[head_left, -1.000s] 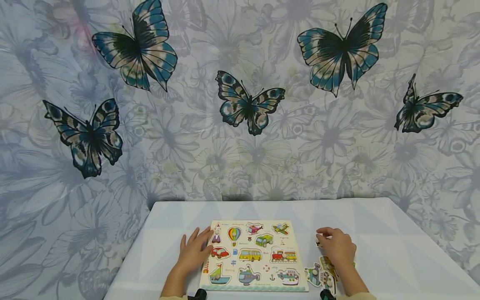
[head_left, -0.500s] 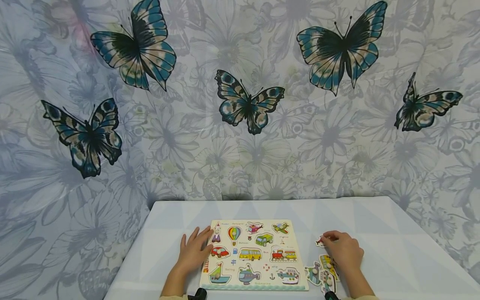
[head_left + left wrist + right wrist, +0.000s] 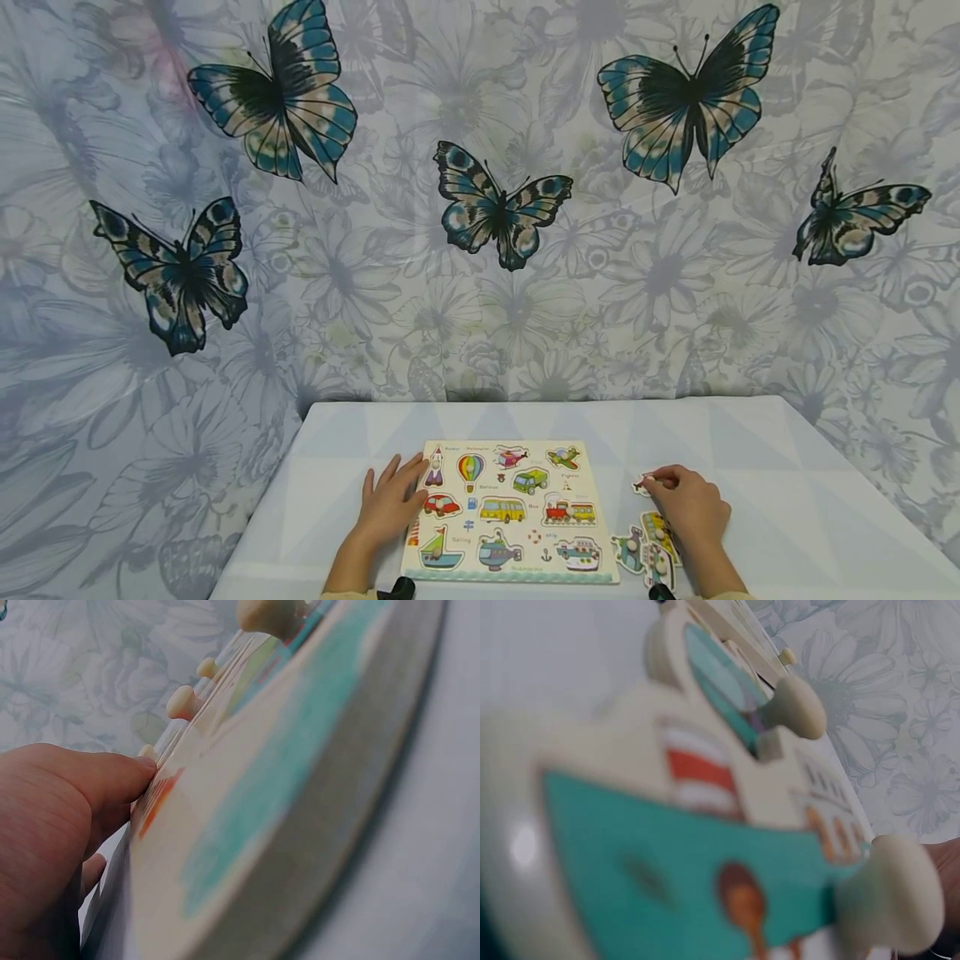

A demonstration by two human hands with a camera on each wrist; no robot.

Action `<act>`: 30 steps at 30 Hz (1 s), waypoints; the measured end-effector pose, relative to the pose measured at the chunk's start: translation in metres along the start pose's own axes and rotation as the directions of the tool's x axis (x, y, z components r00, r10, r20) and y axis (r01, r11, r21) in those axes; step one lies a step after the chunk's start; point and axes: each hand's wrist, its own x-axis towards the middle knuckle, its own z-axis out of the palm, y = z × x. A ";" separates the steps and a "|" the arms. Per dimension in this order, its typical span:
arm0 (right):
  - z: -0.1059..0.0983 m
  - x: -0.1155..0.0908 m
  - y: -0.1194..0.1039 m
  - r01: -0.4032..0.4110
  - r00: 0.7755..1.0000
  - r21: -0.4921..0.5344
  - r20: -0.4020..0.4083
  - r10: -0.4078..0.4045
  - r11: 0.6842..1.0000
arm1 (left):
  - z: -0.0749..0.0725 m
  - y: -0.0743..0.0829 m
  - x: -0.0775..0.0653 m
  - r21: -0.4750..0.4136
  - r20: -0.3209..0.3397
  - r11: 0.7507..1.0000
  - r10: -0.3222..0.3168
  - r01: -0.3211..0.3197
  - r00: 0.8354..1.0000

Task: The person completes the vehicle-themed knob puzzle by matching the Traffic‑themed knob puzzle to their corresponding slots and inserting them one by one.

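Observation:
A cream knob-puzzle board with vehicle pictures lies on the table in the head view. My left hand rests along its left edge, fingers spread and straight. In the left wrist view the thumb touches the board's top near the knobs. To the right of the board, my right hand pinches a small white-edged puzzle piece between thumb and fingertips; most of its picture is hidden. Just below that hand, loose knobbed pieces lie in a heap, partly covered by the wrist.
Close up in the right wrist view are a teal ship piece and its wooden knob. A white tablecloth covers the table, which meets a butterfly-patterned wall at the back.
My right hand has shifted slightly right and toward me, so more of the pinched piece and the heap below shows. The left hand and board stay put.

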 end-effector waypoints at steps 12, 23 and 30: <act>0.008 0.002 0.004 -0.042 0.998 -0.023 -0.044 0.041 0.999 | 0.001 0.001 0.000 0.001 0.000 1.000 -0.002 0.002 1.000; 0.011 0.004 0.001 -0.051 0.997 -0.014 -0.055 0.050 0.999 | 0.002 0.000 0.001 0.008 -0.008 1.000 -0.008 0.008 1.000; 0.009 0.003 -0.001 -0.049 0.997 0.003 -0.067 0.049 0.999 | 0.001 0.000 0.000 0.008 -0.010 1.000 -0.006 0.006 1.000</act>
